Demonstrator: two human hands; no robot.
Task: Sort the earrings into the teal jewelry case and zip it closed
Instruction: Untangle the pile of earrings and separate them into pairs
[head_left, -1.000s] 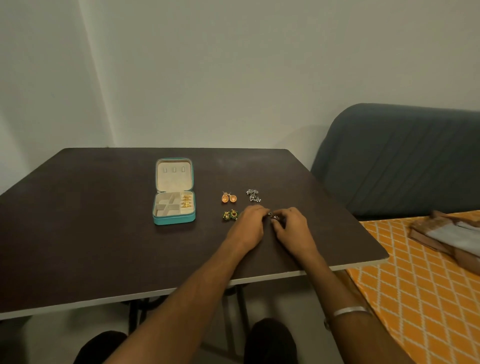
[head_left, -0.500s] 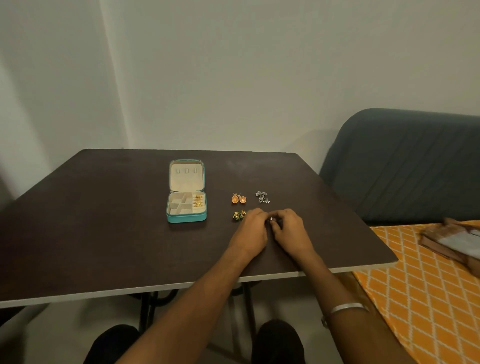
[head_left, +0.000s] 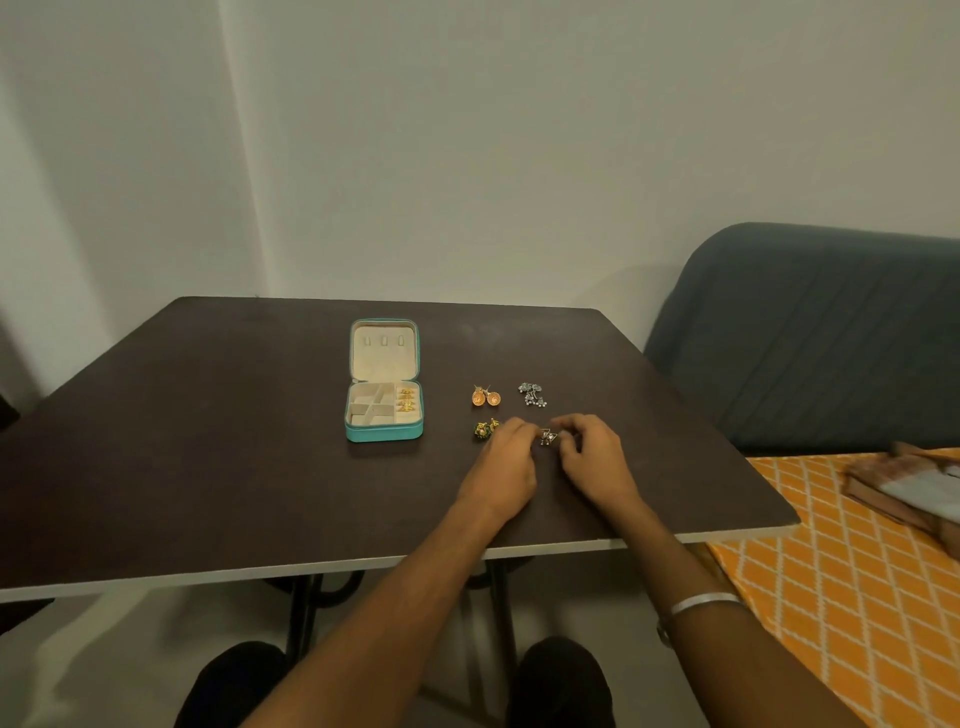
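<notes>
The teal jewelry case (head_left: 383, 431) lies open on the dark table (head_left: 208, 441), lid up, with gold earrings (head_left: 407, 401) in its right compartment. To its right lie an orange round pair (head_left: 485, 398), a silver dangling pair (head_left: 533, 394) and a green pair (head_left: 483, 429). My left hand (head_left: 506, 467) and my right hand (head_left: 589, 454) meet just below these, fingertips pinching a small silver triangular earring pair (head_left: 546, 436) between them on the table.
A grey-blue padded sofa back (head_left: 810, 332) stands right of the table. An orange patterned cloth (head_left: 831, 582) with folded brown and grey fabric (head_left: 914, 488) lies at the lower right. The table's front edge (head_left: 363, 564) runs above my knees.
The camera has shifted, so the scene sits further right. My hands have parted a little, and the silver triangular earrings now show between the fingertips.
</notes>
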